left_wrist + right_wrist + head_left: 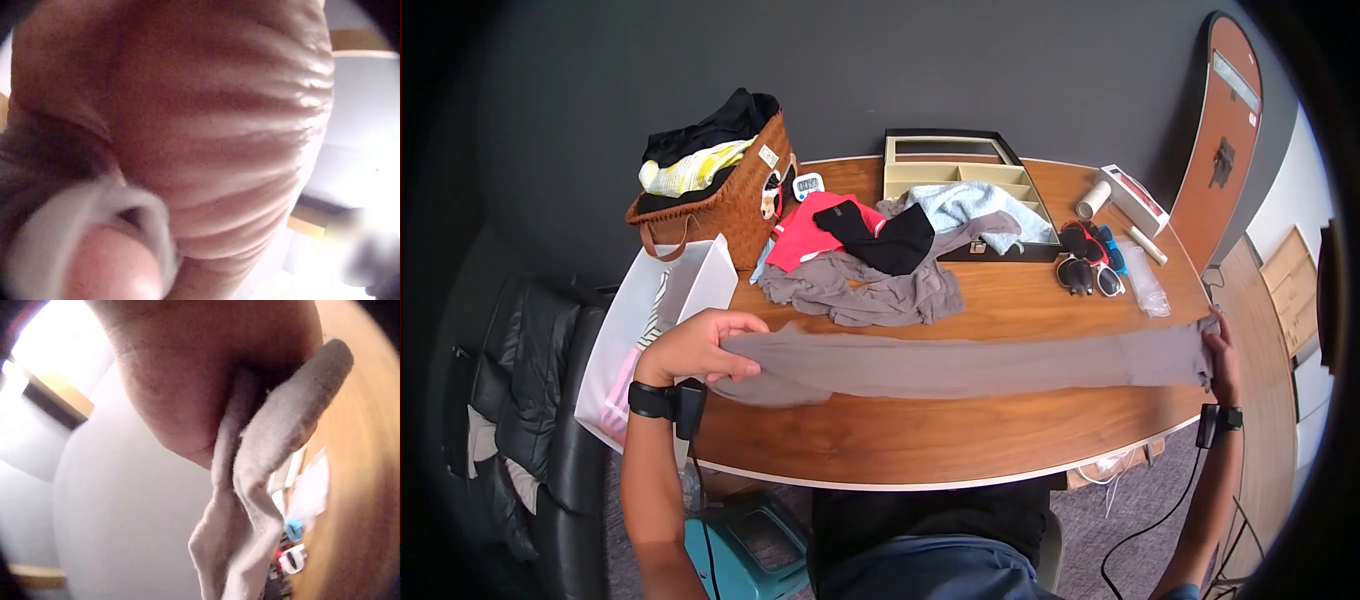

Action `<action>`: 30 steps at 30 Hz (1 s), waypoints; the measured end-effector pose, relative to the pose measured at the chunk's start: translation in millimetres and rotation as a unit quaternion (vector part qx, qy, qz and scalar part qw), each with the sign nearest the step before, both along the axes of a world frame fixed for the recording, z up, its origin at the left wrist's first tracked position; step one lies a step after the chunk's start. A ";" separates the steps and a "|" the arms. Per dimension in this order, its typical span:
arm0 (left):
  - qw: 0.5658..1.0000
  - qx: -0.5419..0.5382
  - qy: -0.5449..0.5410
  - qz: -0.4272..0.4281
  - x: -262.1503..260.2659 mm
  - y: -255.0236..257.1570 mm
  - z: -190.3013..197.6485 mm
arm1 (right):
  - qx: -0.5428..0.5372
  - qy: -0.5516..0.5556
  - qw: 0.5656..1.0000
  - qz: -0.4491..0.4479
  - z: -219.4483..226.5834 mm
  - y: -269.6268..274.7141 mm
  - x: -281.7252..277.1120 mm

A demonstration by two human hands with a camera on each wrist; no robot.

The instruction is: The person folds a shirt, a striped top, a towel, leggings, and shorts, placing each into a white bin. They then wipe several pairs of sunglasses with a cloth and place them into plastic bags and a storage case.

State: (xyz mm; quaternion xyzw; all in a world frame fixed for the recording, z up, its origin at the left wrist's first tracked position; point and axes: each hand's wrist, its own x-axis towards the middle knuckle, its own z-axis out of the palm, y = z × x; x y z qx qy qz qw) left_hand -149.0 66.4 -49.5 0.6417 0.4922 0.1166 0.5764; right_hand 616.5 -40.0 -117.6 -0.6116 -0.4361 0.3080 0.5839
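A long grey cloth [960, 365] is stretched from side to side over the near part of the bench [840, 450], its left end gripped by the left hand [690, 345] and its right end pinched between the fingers and thumb of the right hand [1224, 362]. Behind it lie a black garment [905, 240] and a red garment [808, 222], with sunglasses [1076, 275] farther right, while a white box [705, 280] stands beside the left hand.
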 end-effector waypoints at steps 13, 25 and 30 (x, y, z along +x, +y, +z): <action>0.989 0.003 0.145 -0.032 -26.2 24.6 -94.4 | -0.089 -0.324 0.940 -0.051 -67.5 -16.0 83.4; 0.966 0.144 0.216 0.021 -55.9 -1.0 -120.0 | -0.207 -0.414 0.875 -0.141 -36.8 -20.3 57.9; 0.966 0.162 0.178 0.099 -51.3 -11.5 -121.8 | -0.298 -0.431 0.848 -0.085 -30.4 -36.1 69.6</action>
